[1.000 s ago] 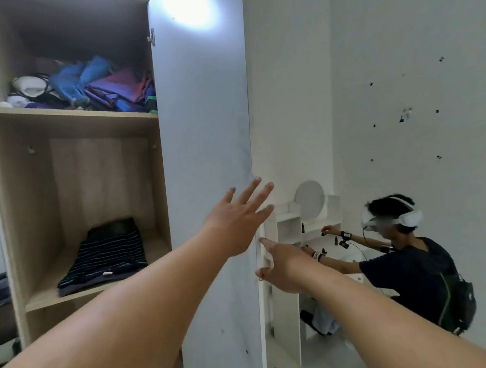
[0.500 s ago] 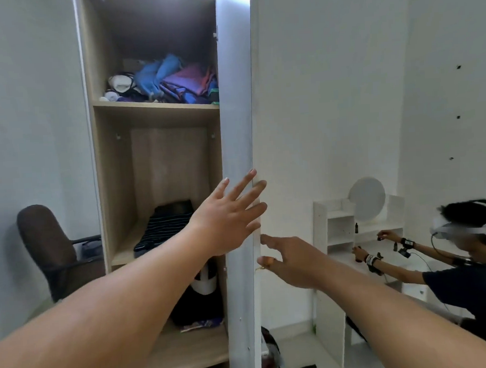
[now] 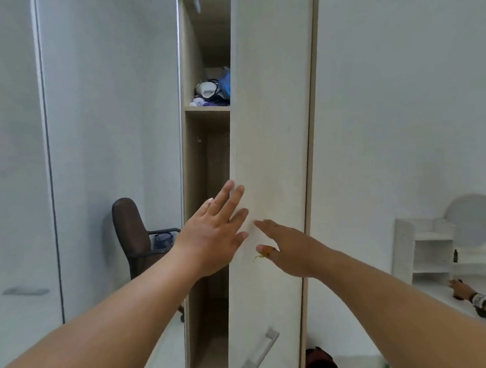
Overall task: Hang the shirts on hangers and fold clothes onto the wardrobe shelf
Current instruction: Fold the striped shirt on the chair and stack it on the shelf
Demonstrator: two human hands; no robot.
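**Both hands flat on a nearly closed wardrobe door**

While both arms reach forward, the left hand (image 3: 213, 231) lies against the leading edge of the white wardrobe door (image 3: 272, 125), its fingers (image 3: 234, 197) straight and slightly spread, the tips touching the door's face. Just beside it to the right, the right hand (image 3: 292, 249) also rests on the door with its fingers extended and relaxed, holding nothing; a small orange mark shows at the thumb tip, and what it is cannot be told.

Only a narrow gap of the wardrobe interior (image 3: 206, 214) shows between the door and the closed panel to the left. Through that gap the upper shelf (image 3: 207, 109) is visible, carrying a heap of clothes (image 3: 213, 93) in white, purple and blue, mostly hidden behind the door. Below the shelf the compartment is dark and its contents cannot be made out.

A silver handle (image 3: 260, 350) sits low on the door's face. A second handle (image 3: 25, 291) is on the closed door (image 3: 13, 169) at far left. A brown office chair (image 3: 132, 236) appears left of the opening. At far right stand a white shelf unit (image 3: 422, 246) with a round mirror (image 3: 473, 221), and another person's hands (image 3: 460, 288) over a white surface, one wrist wearing a band.
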